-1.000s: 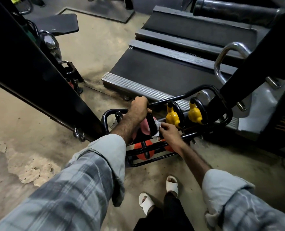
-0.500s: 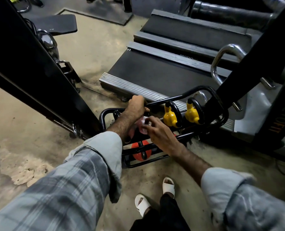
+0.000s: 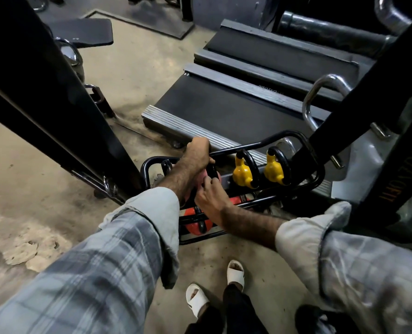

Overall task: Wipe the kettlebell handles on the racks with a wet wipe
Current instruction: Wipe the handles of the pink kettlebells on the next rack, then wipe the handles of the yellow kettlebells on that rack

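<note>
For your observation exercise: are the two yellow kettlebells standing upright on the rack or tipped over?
Upright. Both yellow kettlebells sit on the rack with their black handles arching above the bodies.

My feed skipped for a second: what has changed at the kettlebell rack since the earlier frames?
The right hand rose from the rack's lower front to the pink kettlebell, fingers now curled on its black handle; the wipe is no longer visible. The left hand kept its grip on the rack's top rail. The yellow kettlebells stayed put.
</note>
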